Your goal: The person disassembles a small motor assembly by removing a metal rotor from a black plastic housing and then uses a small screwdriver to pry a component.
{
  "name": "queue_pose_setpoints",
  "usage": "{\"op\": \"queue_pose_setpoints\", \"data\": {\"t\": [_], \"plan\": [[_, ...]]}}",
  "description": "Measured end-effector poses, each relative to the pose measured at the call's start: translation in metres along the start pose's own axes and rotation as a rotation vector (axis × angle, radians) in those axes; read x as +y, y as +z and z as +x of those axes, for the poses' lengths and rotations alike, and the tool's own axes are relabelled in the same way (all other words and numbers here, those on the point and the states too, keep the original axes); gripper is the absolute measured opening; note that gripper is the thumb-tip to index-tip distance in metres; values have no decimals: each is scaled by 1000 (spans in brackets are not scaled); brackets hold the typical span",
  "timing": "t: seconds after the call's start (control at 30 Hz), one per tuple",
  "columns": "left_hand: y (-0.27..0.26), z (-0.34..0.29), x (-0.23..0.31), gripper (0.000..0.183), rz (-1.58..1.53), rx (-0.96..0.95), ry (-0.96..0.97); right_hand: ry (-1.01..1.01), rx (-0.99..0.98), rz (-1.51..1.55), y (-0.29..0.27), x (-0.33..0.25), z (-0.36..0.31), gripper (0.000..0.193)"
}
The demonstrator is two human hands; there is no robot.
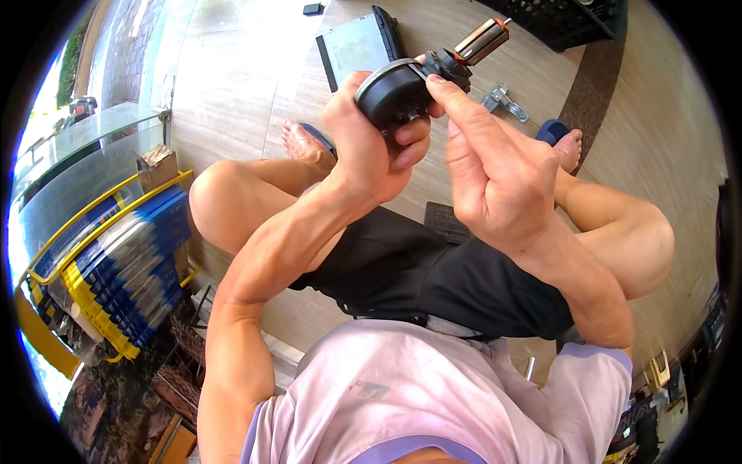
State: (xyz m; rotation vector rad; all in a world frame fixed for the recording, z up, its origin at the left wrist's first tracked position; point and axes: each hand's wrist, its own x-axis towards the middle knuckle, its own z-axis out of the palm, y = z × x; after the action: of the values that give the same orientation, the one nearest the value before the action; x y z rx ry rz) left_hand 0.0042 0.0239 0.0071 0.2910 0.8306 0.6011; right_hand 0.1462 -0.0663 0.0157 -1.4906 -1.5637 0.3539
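My left hand [363, 147] is closed around a round black motor housing [390, 97], palm wrapped behind it and fingers curled under its lower edge. The housing has a grey rim facing up and left. My right hand [495, 166] is raised just beside it, thumb and forefinger pinched narrow on a small black fitting [447, 63] at the housing's upper right side. From that fitting a metal cylinder [481, 40] with an orange band near its tip projects up and to the right, past my right fingertips. Both hands are held up over my lap, touching each other at the housing.

Beyond my hands, on the tiled floor [247, 85], lies a flat grey panel with a dark edge [357, 45]. To the right of my right hand, near my right foot, lies a small metal bracket [502, 100]. A black crate [564, 19] stands further off, above and right of the cylinder. Below my hands, between my knees, a small dark ribbed piece [446, 223] rests on the floor against my black shorts [433, 278]. Well off to the left of my left arm stands a stack of blue and yellow trays [124, 271].
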Motion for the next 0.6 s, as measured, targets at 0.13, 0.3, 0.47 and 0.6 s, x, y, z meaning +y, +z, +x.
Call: {"op": "queue_pose_setpoints", "data": {"t": [0.13,0.3,0.47,0.6], "plan": [[5,3,-3,52,28,67,14,20,4,-10,3,5,-4,44],[7,4,-2,53,15,52,27,13,31,-3,6,5,-4,45],[3,5,-5,53,47,73,36,57,-5,17,5,3,-7,38],[7,2,-4,52,46,74,32,72,-14,24,8,1,-10,39]]}}
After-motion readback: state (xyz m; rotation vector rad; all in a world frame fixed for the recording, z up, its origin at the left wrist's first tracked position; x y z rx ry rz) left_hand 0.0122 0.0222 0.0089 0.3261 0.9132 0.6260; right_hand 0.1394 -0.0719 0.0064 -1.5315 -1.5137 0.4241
